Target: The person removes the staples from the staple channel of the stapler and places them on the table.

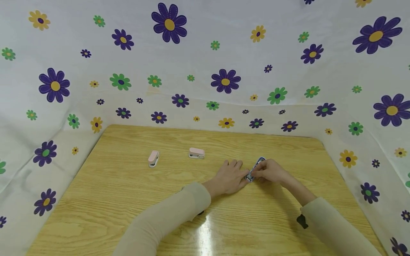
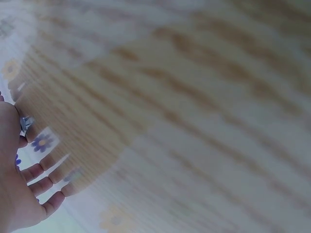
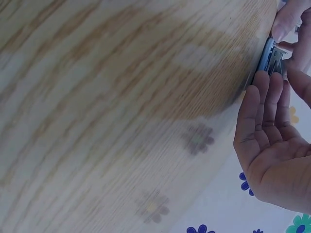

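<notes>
A slim blue stapler (image 1: pixel 261 159) lies opened out at the right of the table, its silver metal part (image 3: pixel 277 55) showing in the right wrist view. My left hand (image 1: pixel 230 177) rests low on the wood, thumb and index finger pinching the stapler's near end while the other fingers spread away. From the other side, my right hand (image 1: pixel 270 170) pinches the stapler's inner part between thumb and fingertips. In the left wrist view only a sliver of the stapler (image 2: pixel 25 124) appears beside the left hand (image 2: pixel 22 189).
Two small pink-and-white staplers stand farther left, one tilted (image 1: pixel 153 159) and one sideways (image 1: pixel 196 153). The wood-grain table (image 1: pixel 179 220) meets a flower-printed cloth (image 1: pixel 192 49) at its back and sides.
</notes>
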Demonstrator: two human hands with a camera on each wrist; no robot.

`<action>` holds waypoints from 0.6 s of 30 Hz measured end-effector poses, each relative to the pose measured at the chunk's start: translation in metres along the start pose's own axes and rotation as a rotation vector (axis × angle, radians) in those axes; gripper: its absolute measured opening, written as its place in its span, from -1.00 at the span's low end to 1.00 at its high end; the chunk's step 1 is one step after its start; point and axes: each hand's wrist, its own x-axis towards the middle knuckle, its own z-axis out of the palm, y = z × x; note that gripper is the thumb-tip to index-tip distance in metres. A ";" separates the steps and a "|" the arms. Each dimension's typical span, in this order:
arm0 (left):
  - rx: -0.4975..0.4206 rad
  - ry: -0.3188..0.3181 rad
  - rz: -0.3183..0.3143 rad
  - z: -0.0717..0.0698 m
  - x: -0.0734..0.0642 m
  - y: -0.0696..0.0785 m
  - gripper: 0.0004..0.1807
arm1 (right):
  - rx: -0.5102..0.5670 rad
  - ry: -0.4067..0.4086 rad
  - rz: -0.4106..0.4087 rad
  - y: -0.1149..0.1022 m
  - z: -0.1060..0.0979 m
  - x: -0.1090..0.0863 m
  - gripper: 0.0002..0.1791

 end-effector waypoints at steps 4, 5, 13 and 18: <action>-0.010 0.005 -0.002 -0.001 0.000 0.000 -0.53 | 0.001 -0.011 0.008 -0.001 -0.001 -0.001 -0.73; -0.009 0.005 -0.002 -0.001 0.000 0.000 -0.53 | -0.001 -0.013 0.012 -0.001 -0.002 -0.001 -0.73; 0.000 0.006 -0.004 -0.001 0.000 0.000 -0.53 | 0.012 -0.035 0.030 -0.003 -0.010 -0.006 -0.69; 0.005 0.017 -0.005 0.000 0.000 0.000 -0.53 | 0.046 -0.056 0.046 -0.001 -0.016 -0.018 -0.71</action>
